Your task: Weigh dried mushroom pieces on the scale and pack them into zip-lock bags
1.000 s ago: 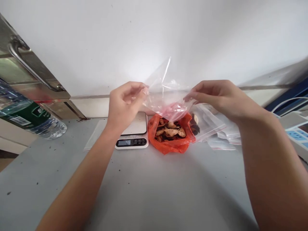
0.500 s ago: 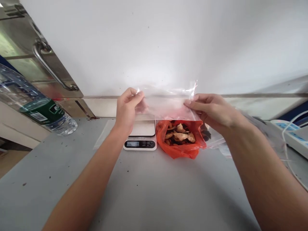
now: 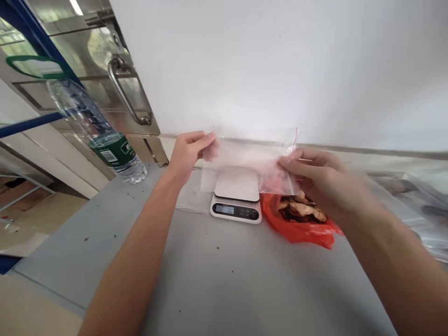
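Observation:
A clear plastic bag [image 3: 245, 158] is stretched between my two hands, a red line along its right edge. My left hand [image 3: 192, 151] pinches its upper left corner, and some fingers show through the film. At the right edge, my right hand [image 3: 311, 168] grips it between thumb and fingers. Behind and below the bag stands a white digital scale [image 3: 235, 212] with a lit display. Right of the scale, an open red plastic bag [image 3: 297, 231] holds dried brown slices [image 3: 304, 210], partly hidden by the clear bag and my right hand.
A large water bottle [image 3: 117, 151] with a green label stands at the table's back left. Another clear bag [image 3: 192, 198] lies flat left of the scale. Filled clear bags [image 3: 413, 200] lie at the right. A white wall [image 3: 266, 70] rises behind the grey table [image 3: 210, 280].
The view has swung left, so bottle, scale and red bag appear farther right. The clear bag is still in both hands and now hangs in front of the scale's plate.

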A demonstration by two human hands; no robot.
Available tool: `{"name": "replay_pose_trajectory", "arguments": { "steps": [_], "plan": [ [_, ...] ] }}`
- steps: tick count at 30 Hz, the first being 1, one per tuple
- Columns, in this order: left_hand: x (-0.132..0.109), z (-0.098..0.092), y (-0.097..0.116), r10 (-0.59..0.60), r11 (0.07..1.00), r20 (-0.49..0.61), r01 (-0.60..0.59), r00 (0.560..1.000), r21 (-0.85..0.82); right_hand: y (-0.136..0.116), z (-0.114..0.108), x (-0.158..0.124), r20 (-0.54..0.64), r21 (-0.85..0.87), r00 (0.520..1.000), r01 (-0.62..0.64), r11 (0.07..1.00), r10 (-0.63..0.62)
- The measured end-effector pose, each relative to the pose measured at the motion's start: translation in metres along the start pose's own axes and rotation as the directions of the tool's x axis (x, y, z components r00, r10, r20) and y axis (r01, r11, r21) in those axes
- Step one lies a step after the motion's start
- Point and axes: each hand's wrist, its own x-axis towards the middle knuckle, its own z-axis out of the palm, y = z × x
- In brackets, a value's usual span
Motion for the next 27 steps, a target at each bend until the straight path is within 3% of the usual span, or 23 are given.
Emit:
{"name": "replay_pose_trajectory", "arguments": {
  "steps": [3,6,9,10,12,14,16,18,20,22,27],
  "plan": [
    [-0.002,-0.036,0.003,-0.15,0.973,0.017,0.145,0.988,0.179,0.005,0.024,0.011,-0.081,-0.128,0.992,0.087,0.988,-0.098],
    [-0.009,-0.077,0.004,-0.241,0.849,-0.176,0.296,0.954,0.437,0.008,0.052,0.022,-0.094,-0.376,0.93,0.296,0.878,-0.354],
    [-0.017,-0.11,0.003,-0.311,0.731,-0.278,0.415,0.909,0.541,0.014,0.09,0.027,0.138,-0.606,0.791,0.543,0.581,-0.596],
    [-0.02,-0.117,0.001,-0.351,0.701,-0.274,0.445,0.895,0.557,0.017,0.104,0.027,0.261,-0.67,0.756,0.59,0.451,-0.601],
    [-0.023,-0.126,-0.005,-0.452,0.65,-0.229,0.494,0.862,0.577,0.026,0.131,0.022,0.486,-0.763,0.751,0.614,0.201,-0.448],
    [-0.024,-0.129,-0.013,-0.559,0.608,-0.154,0.529,0.815,0.592,0.038,0.153,0.013,0.652,-0.74,0.736,0.67,0.059,-0.182],
    [-0.022,-0.128,-0.022,-0.628,0.58,-0.068,0.523,0.776,0.625,0.052,0.165,0.004,0.697,-0.712,0.713,0.701,0.04,-0.076],
    [-0.018,-0.122,-0.028,-0.626,0.573,0.016,0.445,0.78,0.688,0.064,0.169,-0.003,0.711,-0.701,0.702,0.712,0.046,-0.041],
    [-0.012,-0.114,-0.034,-0.545,0.592,0.094,0.304,0.833,0.747,0.07,0.167,-0.007,0.714,-0.698,0.699,0.715,0.051,-0.022],
    [-0.006,-0.102,-0.038,-0.479,0.63,0.182,0.191,0.859,0.753,0.07,0.164,-0.009,0.718,-0.694,0.696,0.718,0.058,-0.008],
    [0.004,-0.068,-0.055,-0.48,0.563,0.265,0.062,0.836,0.824,0.067,0.162,-0.012,0.746,-0.664,0.666,0.743,0.081,0.008]
  ]
}}
